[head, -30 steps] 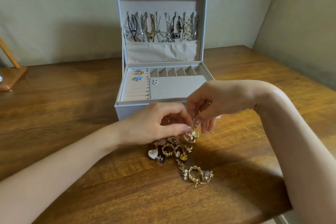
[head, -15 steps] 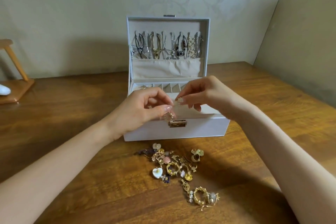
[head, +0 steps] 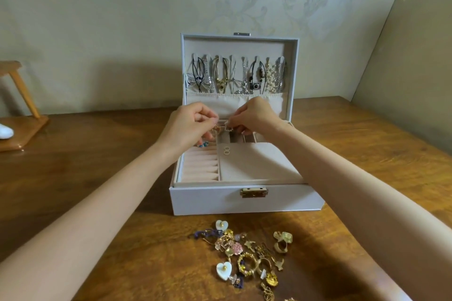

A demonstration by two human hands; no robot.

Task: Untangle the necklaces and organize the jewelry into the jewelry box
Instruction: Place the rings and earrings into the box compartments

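At the far left a wooden stand [head: 23, 127] sits on the tabletop [head: 85, 178]. The left hand [head: 190, 124] reaches over the open box [head: 244, 203], its grip pinched on a small gold piece [head: 217, 128]. Just to the right, the right hand [head: 252, 117] has its grip pinched on the other end of the same piece, which looks like a short run of tiny pearls, though it is too small to be sure. Together they hold it in the air above the narrow slots at the back of the tray.

The box is pale grey-white with a cream lining, and its lid [head: 239, 44] stands upright. Necklaces [head: 234, 76] in black, gold, silver and pearl hang in a row inside the lid, their lower ends tucked into a gathered pocket [head: 220, 104]. The tray's left side has ring rolls [head: 200, 168]; a blue stud [head: 203, 144] lies at their far end, beside the left wrist. Two small loops [head: 226, 150] lie on the flat pad. A gold clasp [head: 253, 192] sits on the front wall.

Near the box's front, a loose pile [head: 252, 256] lies on the tabletop: gold rings, pink stones, purple bits and two white hearts [head: 223, 269].
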